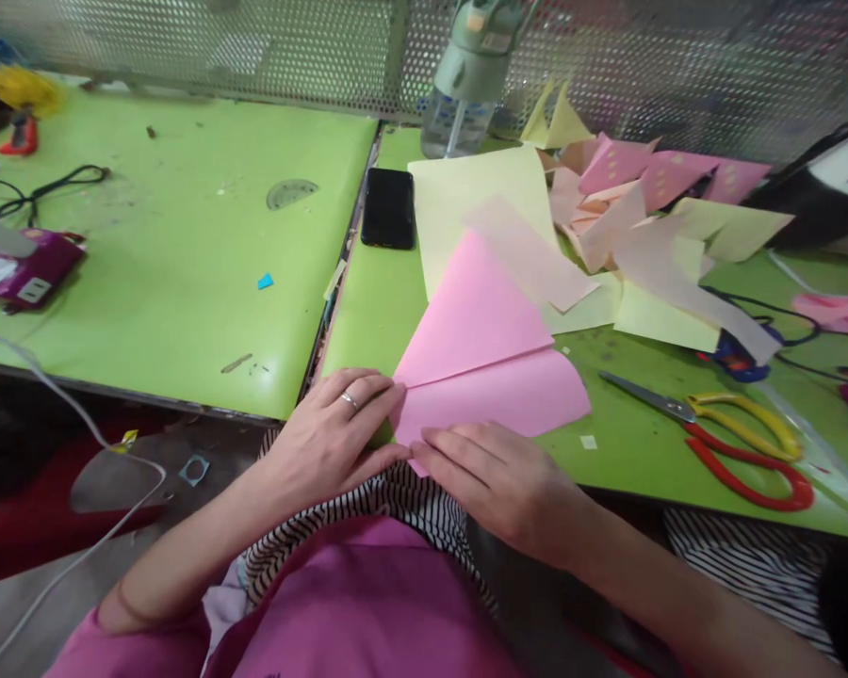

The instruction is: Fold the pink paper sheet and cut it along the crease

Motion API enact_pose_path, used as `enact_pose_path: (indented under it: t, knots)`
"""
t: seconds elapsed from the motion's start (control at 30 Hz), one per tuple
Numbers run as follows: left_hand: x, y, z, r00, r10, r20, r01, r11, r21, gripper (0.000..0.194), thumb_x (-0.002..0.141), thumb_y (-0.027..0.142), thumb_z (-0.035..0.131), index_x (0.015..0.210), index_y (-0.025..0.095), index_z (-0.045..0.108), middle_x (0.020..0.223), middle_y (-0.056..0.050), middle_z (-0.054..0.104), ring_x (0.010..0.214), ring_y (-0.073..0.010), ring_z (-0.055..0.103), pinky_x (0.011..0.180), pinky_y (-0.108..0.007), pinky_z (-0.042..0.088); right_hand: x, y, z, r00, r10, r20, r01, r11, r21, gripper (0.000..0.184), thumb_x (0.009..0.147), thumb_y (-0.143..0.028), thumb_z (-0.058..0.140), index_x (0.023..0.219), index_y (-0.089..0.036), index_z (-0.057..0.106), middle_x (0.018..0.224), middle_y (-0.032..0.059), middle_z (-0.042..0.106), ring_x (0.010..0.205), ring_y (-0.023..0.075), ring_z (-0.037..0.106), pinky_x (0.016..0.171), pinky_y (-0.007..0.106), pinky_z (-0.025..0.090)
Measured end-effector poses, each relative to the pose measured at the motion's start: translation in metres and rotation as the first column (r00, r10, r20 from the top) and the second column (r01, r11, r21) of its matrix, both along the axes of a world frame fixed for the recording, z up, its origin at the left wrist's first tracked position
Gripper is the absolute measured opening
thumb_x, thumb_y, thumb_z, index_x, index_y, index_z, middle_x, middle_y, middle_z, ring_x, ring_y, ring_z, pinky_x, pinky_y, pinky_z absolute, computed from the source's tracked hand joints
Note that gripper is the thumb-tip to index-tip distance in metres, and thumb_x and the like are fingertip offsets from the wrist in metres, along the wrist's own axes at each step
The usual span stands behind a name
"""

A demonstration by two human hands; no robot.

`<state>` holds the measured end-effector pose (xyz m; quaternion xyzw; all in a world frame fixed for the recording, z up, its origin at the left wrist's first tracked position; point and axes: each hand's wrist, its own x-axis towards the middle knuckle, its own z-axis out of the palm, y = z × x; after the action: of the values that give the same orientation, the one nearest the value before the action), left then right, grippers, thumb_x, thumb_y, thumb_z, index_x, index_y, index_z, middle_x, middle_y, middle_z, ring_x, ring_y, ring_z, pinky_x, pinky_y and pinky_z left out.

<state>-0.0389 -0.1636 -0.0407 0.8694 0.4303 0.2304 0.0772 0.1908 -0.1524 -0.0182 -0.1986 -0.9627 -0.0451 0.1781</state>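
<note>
A folded sheet of pink paper [477, 325] lies at the table's front edge, its layers fanned out to the right from a narrow end near my hands. My left hand [332, 424], with a ring on one finger, pinches the left corner of this paper between thumb and fingers. The fingers of my right hand [498, 471] press together on its lower edge, close to the left thumb. A small pink tip pokes out below the right fingertips. What lies under the fingers is hidden.
Scissors [685, 410] with yellow and red handles lie to the right. Behind are a black phone [388, 208], a water bottle [470, 80], pale yellow sheets [484, 174] and cut pink pieces [618, 165]. A protractor [291, 194] and purple power strip [32, 268] are on the left table.
</note>
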Motion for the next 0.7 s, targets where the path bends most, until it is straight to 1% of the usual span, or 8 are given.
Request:
enact_pose_path:
  t: [0.1,0.17,0.27,0.37,0.47,0.57,0.63,0.7]
  knots:
    - [-0.002,0.001,0.001,1.000,-0.015,0.005,0.015,1.000,0.001,0.057,0.090,0.046,0.057,0.130,0.006,0.052,0.117,-0.014,0.061,0.115,-0.0276,0.051,0.104,-0.044,0.044,-0.004,0.006,0.005,0.995,0.019,-0.096,-0.028,0.995,-0.093,0.020,0.092,-0.032,0.056,0.097,-0.016,0.067,0.095,0.0061,0.073,0.085,0.0170,0.065,0.078,0.032,0.052]
    - [-0.002,0.002,0.001,1.000,-0.012,0.004,0.012,1.000,0.017,0.062,0.088,0.051,0.058,0.129,0.005,0.053,0.114,-0.015,0.061,0.113,-0.0286,0.052,0.103,-0.045,0.045,-0.001,0.014,0.009,0.991,-0.070,-0.116,0.058,0.992,-0.109,0.031,0.092,-0.040,0.055,0.103,-0.013,0.066,0.102,0.0106,0.072,0.095,0.0211,0.064,0.084,0.037,0.051]
    - [0.001,0.003,-0.002,1.000,-0.013,-0.004,0.013,0.998,0.068,0.063,0.086,0.056,0.057,0.124,0.005,0.057,0.112,-0.015,0.062,0.111,-0.0288,0.054,0.104,-0.046,0.044,0.007,0.027,0.010,0.975,-0.217,-0.050,0.215,0.976,-0.040,0.045,0.093,-0.042,0.052,0.118,-0.007,0.060,0.119,0.0183,0.067,0.112,0.0281,0.059,0.093,0.045,0.046]
    - [0.002,0.002,-0.004,0.999,-0.013,-0.033,0.017,0.994,0.105,0.060,0.088,0.054,0.056,0.124,0.006,0.057,0.118,-0.014,0.063,0.115,-0.0274,0.055,0.108,-0.045,0.040,0.014,0.033,0.003,0.975,-0.215,0.054,0.216,0.976,-0.021,0.048,0.094,-0.045,0.049,0.123,-0.006,0.058,0.124,0.0169,0.065,0.116,0.0283,0.057,0.097,0.046,0.042]
    - [-0.004,-0.003,-0.003,0.997,-0.018,-0.081,0.027,0.993,0.114,0.063,0.088,0.058,0.053,0.125,0.007,0.057,0.126,-0.012,0.062,0.122,-0.0259,0.052,0.115,-0.043,0.032,0.017,0.026,-0.004,0.970,-0.217,0.107,0.223,0.974,-0.046,0.053,0.094,-0.051,0.046,0.123,-0.008,0.058,0.124,0.0149,0.066,0.114,0.0267,0.059,0.100,0.046,0.039]
    - [-0.014,-0.012,-0.001,0.988,-0.022,-0.155,0.038,0.994,0.103,0.066,0.088,0.062,0.050,0.126,0.008,0.056,0.132,-0.011,0.059,0.131,-0.0267,0.046,0.121,-0.045,0.017,0.014,0.014,-0.007,0.967,-0.237,0.094,0.244,0.968,-0.067,0.078,0.085,-0.072,0.041,0.124,-0.005,0.056,0.124,0.0196,0.064,0.114,0.0309,0.059,0.100,0.051,0.037]
    - [-0.019,-0.017,-0.001,0.978,-0.012,-0.210,0.029,0.996,0.080,0.061,0.091,0.055,0.051,0.132,0.010,0.052,0.139,-0.010,0.055,0.136,-0.0274,0.040,0.122,-0.047,0.010,0.010,0.006,-0.009,0.966,-0.249,0.073,0.253,0.966,-0.055,0.095,0.078,-0.082,0.036,0.126,-0.002,0.055,0.123,0.0233,0.064,0.113,0.0341,0.058,0.102,0.055,0.035]
    - [-0.022,-0.018,-0.001,0.970,-0.014,-0.244,0.032,0.997,0.070,0.055,0.094,0.042,0.053,0.139,0.013,0.045,0.146,-0.008,0.048,0.139,-0.0261,0.035,0.123,-0.048,0.008,0.005,-0.001,-0.011,0.960,-0.271,0.074,0.273,0.962,-0.018,0.099,0.078,-0.083,0.034,0.129,0.000,0.052,0.123,0.0251,0.063,0.114,0.0358,0.057,0.105,0.058,0.032]
